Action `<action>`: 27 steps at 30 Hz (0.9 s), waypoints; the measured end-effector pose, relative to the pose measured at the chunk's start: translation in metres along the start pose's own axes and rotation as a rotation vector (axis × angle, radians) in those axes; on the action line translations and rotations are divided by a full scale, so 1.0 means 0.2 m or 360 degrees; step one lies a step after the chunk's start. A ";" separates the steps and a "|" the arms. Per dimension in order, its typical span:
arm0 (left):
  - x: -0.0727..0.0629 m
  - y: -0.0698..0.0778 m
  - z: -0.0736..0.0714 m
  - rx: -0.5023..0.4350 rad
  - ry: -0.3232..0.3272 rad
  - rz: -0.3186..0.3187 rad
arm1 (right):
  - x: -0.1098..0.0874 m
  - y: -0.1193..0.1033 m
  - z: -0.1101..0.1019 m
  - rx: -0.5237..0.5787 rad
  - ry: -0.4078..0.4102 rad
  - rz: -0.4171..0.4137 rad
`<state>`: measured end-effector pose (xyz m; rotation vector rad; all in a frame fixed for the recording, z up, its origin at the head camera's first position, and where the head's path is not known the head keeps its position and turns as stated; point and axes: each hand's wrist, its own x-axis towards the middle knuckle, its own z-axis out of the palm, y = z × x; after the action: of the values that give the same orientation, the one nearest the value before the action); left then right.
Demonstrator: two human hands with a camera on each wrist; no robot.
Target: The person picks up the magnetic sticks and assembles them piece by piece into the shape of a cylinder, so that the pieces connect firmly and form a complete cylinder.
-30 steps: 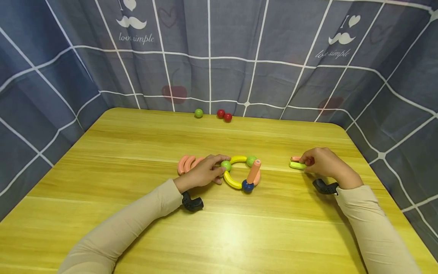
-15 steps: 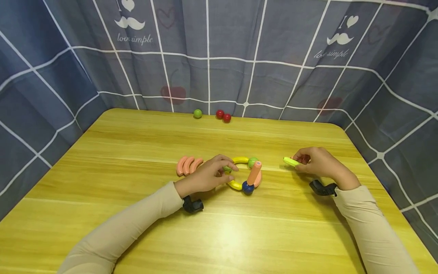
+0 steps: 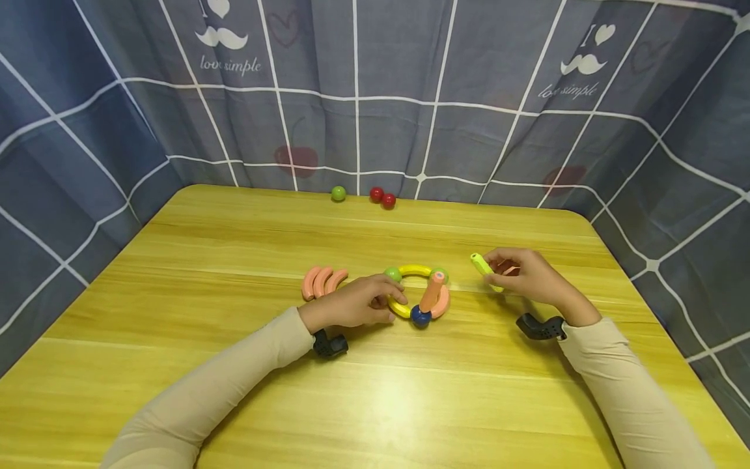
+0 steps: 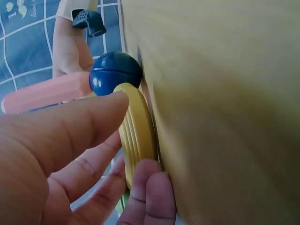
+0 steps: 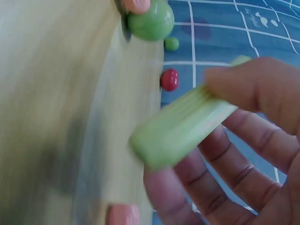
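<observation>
The left hand (image 3: pixel 360 301) has its fingers curled round a yellow curved piece (image 4: pixel 137 129), the thumb against its face, around the middle of the worktop (image 3: pixel 281 404). That piece meets a navy ball (image 3: pixel 421 316), from which an orange-pink stick (image 3: pixel 431 293) slants upward. A pink curved piece (image 3: pixel 443 303), a green ball, a second yellow curved piece (image 3: pixel 415 270) and another green ball (image 3: pixel 393 274) fill out the ring. The right hand (image 3: pixel 533 277) pinches a light-green stick (image 3: pixel 480 263) between thumb and fingers, raised and tilted above the worktop, between the ring and the right edge. Three pink curved pieces (image 3: pixel 323 283) lie toward the left edge. By the far edge sit a small green ball (image 3: pixel 338 193) and two red balls (image 3: pixel 377 195).
</observation>
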<state>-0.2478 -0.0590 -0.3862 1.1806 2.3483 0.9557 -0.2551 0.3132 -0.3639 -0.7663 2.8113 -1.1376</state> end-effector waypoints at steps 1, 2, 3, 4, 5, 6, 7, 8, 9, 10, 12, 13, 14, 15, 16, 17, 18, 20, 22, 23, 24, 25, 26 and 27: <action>0.00 -0.01 0.00 -0.0014 -0.0001 0.0000 | 0.01 0.00 0.01 0.0072 -0.0003 -0.0011; 0.00 -0.01 -0.01 -0.0023 -0.0001 0.0005 | 0.01 0.00 0.03 0.0151 -0.0005 -0.0019; 0.01 -0.01 -0.01 -0.0031 -0.0002 0.0009 | 0.02 0.00 0.04 0.0235 -0.0007 -0.0028; 0.01 -0.01 -0.01 -0.0029 0.0001 0.0013 | 0.02 -0.01 0.06 0.0316 -0.0004 -0.0034; 0.01 -0.02 -0.01 -0.0022 0.0006 0.0020 | 0.03 -0.01 0.08 0.0389 0.0005 -0.0054; 0.02 -0.02 -0.01 -0.0014 0.0011 0.0023 | 0.04 -0.02 0.09 0.0451 0.0022 -0.0078; 0.03 -0.02 -0.01 0.0002 0.0015 0.0028 | 0.04 -0.02 0.11 0.0489 0.0053 -0.0100; 0.04 -0.02 -0.02 0.0026 0.0022 0.0025 | 0.05 -0.03 0.13 0.0518 0.0090 -0.0121; 0.04 -0.02 -0.02 0.0049 0.0026 0.0018 | 0.06 -0.03 0.15 0.0537 0.0131 -0.0142; 0.05 -0.02 -0.02 0.0078 0.0034 0.0013 | 0.07 -0.04 0.17 0.0544 0.0176 -0.0160; 0.07 -0.02 -0.02 0.0118 0.0035 -0.0006 | 0.08 -0.05 0.20 0.0547 0.0251 -0.0184; 0.07 -0.03 -0.02 0.0138 0.0034 -0.0014 | 0.08 -0.06 0.21 0.0551 0.0278 -0.0194; 0.07 -0.03 -0.03 0.0153 0.0035 -0.0020 | 0.09 -0.06 0.22 0.0558 0.0297 -0.0205; 0.08 -0.03 -0.03 0.0163 0.0033 -0.0018 | 0.09 -0.06 0.23 0.0558 0.0311 -0.0218; 0.08 -0.03 -0.03 0.0164 0.0029 -0.0018 | 0.09 -0.06 0.24 0.0553 0.0316 -0.0231; 0.08 -0.03 -0.03 0.0157 0.0023 -0.0020 | 0.10 -0.06 0.25 0.0550 0.0317 -0.0242; 0.08 -0.03 -0.03 0.0151 0.0017 -0.0021 | 0.10 -0.06 0.25 0.0543 0.0306 -0.0247; 0.08 -0.04 -0.04 0.0146 0.0015 -0.0015 | 0.10 -0.06 0.27 0.0534 0.0275 -0.0241; 0.08 -0.04 -0.04 0.0134 0.0009 -0.0018 | 0.11 -0.06 0.27 0.0527 0.0247 -0.0215; 0.08 -0.04 -0.04 0.0134 0.0009 -0.0016 | 0.11 -0.06 0.27 0.0535 0.0230 -0.0192; 0.08 -0.04 -0.04 0.0139 0.0011 -0.0015 | 0.11 -0.06 0.28 0.0534 0.0213 -0.0174; 0.08 -0.05 -0.04 0.0145 0.0015 -0.0012 | 0.11 -0.07 0.28 0.0536 0.0196 -0.0155; 0.08 -0.05 -0.04 0.0153 0.0020 -0.0010 | 0.10 -0.07 0.28 0.0537 0.0180 -0.0138; 0.08 -0.05 -0.04 0.0156 0.0027 -0.0008 | 0.10 -0.07 0.28 0.0534 0.0160 -0.0127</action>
<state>-0.2670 -0.0543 -0.3868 1.2066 2.4355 0.8611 -0.2567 0.2591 -0.3924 -0.8144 2.5774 -1.6469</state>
